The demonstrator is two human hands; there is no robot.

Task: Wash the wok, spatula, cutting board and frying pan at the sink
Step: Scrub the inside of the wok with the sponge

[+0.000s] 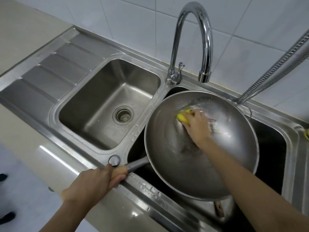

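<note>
here, left hand (pixel 93 182) clamped on round steel wok (pixel 175 148) handle, right hand (pixel 197 126) gripping yellow sponge (pixel 181 118) inside

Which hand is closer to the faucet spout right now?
Right. The right hand presses a yellow sponge inside the wok, just below the faucet spout. The left hand grips the wok handle at the sink's near edge, farther away.

The steel wok (pixel 175 158), wet and soapy inside, sits tilted over the right sink basin (pixel 270 148).
</note>
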